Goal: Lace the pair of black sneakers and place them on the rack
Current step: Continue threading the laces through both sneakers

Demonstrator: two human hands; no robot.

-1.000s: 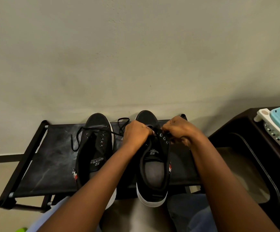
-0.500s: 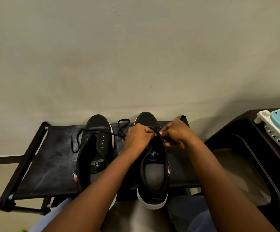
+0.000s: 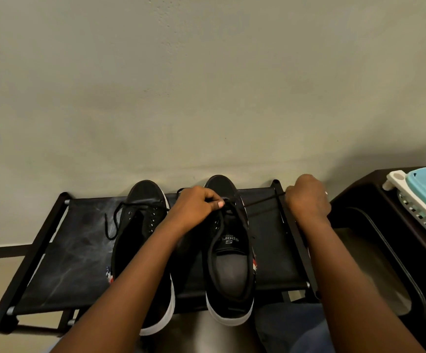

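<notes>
On the rack (image 3: 61,253), 2 sneakers (image 3: 228,253) point wallward; both hands' (image 3: 196,207) grips pinch lace (image 3: 263,202).

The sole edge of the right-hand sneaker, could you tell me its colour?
White, on the right-hand sneaker; clearest in the head view.

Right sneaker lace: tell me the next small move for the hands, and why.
Probably bring the right hand back toward the right sneaker and thread the lace end through the next empty eyelet. The lace runs taut from the eyelets near the toe out to that hand, the left hand pinches it at the shoe, and eyelets nearer the tongue look unlaced.
</notes>
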